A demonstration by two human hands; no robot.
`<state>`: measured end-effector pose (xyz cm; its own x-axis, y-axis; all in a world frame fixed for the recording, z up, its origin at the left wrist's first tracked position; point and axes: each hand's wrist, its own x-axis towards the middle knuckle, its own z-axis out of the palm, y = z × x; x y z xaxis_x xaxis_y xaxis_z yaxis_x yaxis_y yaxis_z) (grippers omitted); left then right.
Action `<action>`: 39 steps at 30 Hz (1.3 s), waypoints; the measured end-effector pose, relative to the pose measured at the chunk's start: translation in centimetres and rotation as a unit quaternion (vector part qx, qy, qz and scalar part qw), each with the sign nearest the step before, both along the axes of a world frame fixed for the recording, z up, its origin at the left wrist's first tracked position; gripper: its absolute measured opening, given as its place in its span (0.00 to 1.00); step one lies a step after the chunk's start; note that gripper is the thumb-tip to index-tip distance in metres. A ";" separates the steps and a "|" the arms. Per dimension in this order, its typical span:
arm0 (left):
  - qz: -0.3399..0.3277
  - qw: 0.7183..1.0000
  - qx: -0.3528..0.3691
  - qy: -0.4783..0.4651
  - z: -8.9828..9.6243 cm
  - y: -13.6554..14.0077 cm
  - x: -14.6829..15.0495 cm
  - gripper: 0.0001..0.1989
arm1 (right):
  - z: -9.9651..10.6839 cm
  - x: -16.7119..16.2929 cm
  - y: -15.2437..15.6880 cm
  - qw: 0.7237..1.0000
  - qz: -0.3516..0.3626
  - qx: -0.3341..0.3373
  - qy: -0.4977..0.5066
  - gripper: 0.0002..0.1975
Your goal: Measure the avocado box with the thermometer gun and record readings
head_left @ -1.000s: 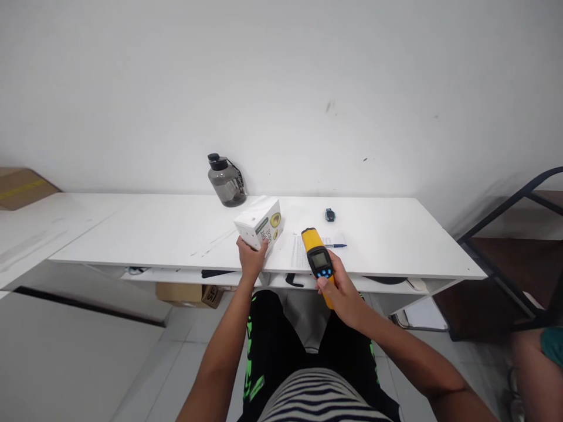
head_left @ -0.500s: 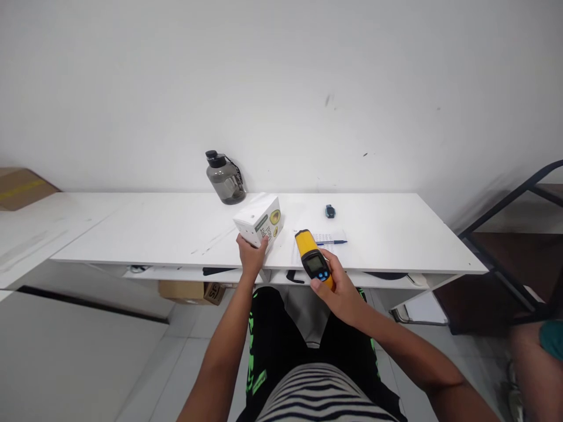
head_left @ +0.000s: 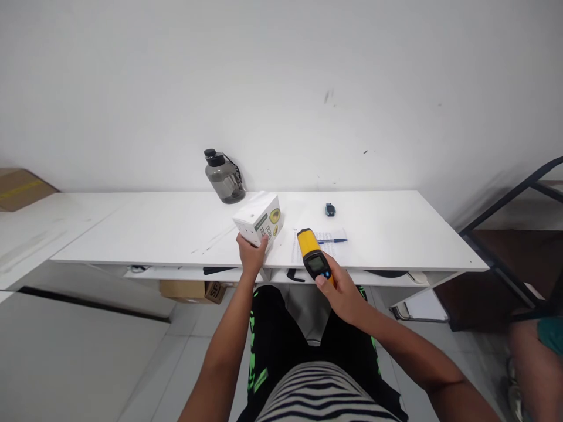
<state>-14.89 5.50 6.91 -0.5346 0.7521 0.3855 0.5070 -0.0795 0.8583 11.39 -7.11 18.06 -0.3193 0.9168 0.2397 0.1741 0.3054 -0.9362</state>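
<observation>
My left hand [head_left: 252, 254] grips the near end of a white box [head_left: 255, 218] printed with avocados, tilted on the white table [head_left: 167, 228]. Wrapped in my right hand [head_left: 342, 293] is a yellow and black infrared thermometer [head_left: 313, 252] with a small grey screen and blue buttons. It is held above the table's front edge, its yellow head pointing away from me. My thumb lies by the buttons. Partly behind the thermometer, a printed sheet of paper [head_left: 341, 251] lies flat with a blue pen [head_left: 334, 241] on it.
A dark translucent water bottle [head_left: 225, 181] stands near the wall. A small watch [head_left: 330, 210] lies toward the back. Cardboard boxes are at far left [head_left: 21, 189] and under the table [head_left: 187, 290]. At right are a black metal frame [head_left: 519, 193] and another person's leg [head_left: 530, 363].
My right thumb has shifted slightly on the thermometer's buttons, and the thermometer has moved a little to the right. My left hand and the box look nearly unchanged.
</observation>
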 end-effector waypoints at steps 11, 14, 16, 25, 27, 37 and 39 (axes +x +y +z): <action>-0.007 1.000 -0.005 -0.013 -0.2 0.1 0.0 0.37 | -0.7 0.1 0.1 1.000 0.006 -0.005 0.016 0.22; -0.003 1.000 0.001 -0.009 -0.2 0.1 0.0 0.37 | -0.3 0.1 0.0 1.000 0.003 0.019 0.001 0.22; -0.001 1.000 0.002 -0.005 -0.1 0.0 0.0 0.37 | -0.1 0.1 0.0 0.999 -0.003 0.045 -0.012 0.21; -0.002 1.000 -0.008 -0.011 0.2 -0.2 0.1 0.38 | -0.5 -0.1 0.1 0.999 -0.020 0.037 0.001 0.21; -0.003 1.000 -0.008 -0.011 0.1 -0.2 0.0 0.39 | -0.5 -0.1 0.0 1.000 -0.013 0.009 0.015 0.22; -0.003 1.000 0.002 -0.005 -0.2 -0.1 0.0 0.39 | -0.9 -0.1 -0.1 0.999 0.004 -0.033 0.026 0.22; -0.003 1.000 0.002 -0.003 -0.2 -0.1 0.0 0.39 | -1.0 -0.1 -0.1 0.999 0.002 -0.027 0.020 0.22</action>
<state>-14.85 5.37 6.75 -0.5332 0.7531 0.3855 0.5007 -0.0864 0.8613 11.34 -7.21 17.09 -0.3146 0.9274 0.2023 0.1342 0.2544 -0.9577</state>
